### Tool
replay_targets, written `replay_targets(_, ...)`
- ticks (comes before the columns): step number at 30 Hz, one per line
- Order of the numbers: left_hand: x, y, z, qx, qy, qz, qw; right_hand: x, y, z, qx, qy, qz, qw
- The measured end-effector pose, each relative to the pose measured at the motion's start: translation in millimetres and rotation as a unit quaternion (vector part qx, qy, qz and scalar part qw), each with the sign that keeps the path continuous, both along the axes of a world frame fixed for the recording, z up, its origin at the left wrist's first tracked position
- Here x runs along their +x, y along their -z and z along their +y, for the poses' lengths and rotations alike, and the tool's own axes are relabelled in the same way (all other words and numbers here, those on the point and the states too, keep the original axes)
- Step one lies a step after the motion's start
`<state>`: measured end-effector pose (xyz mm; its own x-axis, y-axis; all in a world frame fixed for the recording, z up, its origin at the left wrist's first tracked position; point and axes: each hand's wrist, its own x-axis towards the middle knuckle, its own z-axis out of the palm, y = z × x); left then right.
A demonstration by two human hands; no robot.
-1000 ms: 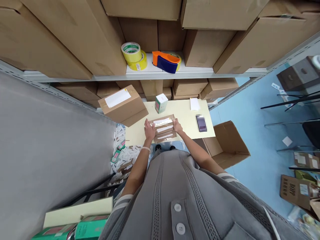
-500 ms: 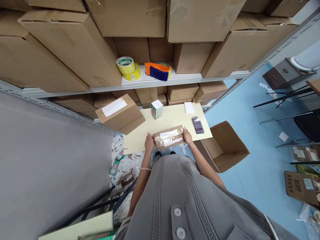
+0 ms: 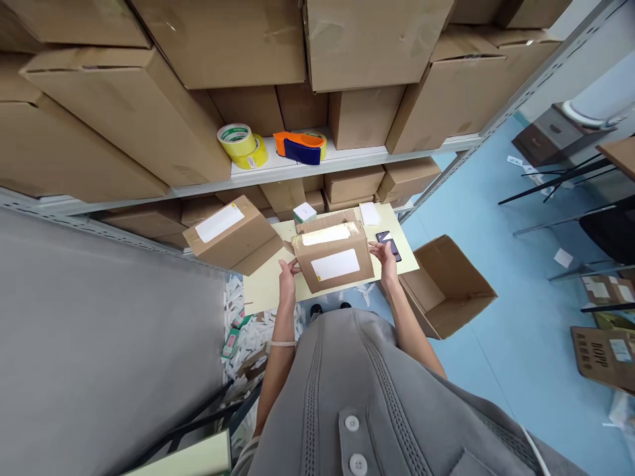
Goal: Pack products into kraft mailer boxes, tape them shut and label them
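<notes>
A taped brown cardboard box [image 3: 308, 264], with white labels on its top and front faces, is between my hands above the pale yellow tabletop [image 3: 258, 291]. My left hand [image 3: 288, 283] has its fingertips against the box's lower left side. At the right side, the fingers of my right hand [image 3: 387, 263] touch the box's edge, with a phone [image 3: 395, 250] lying just behind them. Another labelled cardboard box [image 3: 238, 241] sits tilted on the left of the tabletop. Behind the box in my hands are a small white-and-green carton [image 3: 304, 212] and a white paper stack [image 3: 370, 213].
Cardboard boxes fill the shelf [image 3: 347, 158] ahead. On its edge are yellow tape rolls [image 3: 243, 147] and an orange-and-blue tape dispenser [image 3: 300, 147]. An open carton [image 3: 454, 284] stands on the floor at right. Paper scraps [image 3: 255, 330] lie at lower left beside the grey wall [image 3: 109, 311].
The box between my hands has turned, so its large labelled side now faces me. My hands have moved a little apart. The view has shifted slightly.
</notes>
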<state>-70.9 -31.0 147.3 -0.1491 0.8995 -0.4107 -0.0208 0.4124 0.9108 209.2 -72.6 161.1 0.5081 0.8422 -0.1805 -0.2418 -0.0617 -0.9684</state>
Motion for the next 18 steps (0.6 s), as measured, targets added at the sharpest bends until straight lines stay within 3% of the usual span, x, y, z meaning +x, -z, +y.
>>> replay_targets(5, -2.5, 2.4, -10.1, -0.022, -0.017, -0.018, 0.999, -0.6, 2.1, -6.9, -0.035, -0.039, -0.021, 0.998)
replay_targets(11, -16.6, -17.1, -21.2, -0.019, -0.036, -0.046, 0.998, -12.4, -1.7, -6.3, -0.043, -0.091, -0.042, 0.994)
replay_targets(18, -40.4, -31.8, -60.9, -0.001, 0.004, 0.146, 0.989, -48.6, -19.7, -2.4, -0.084, -0.208, -0.188, 0.956)
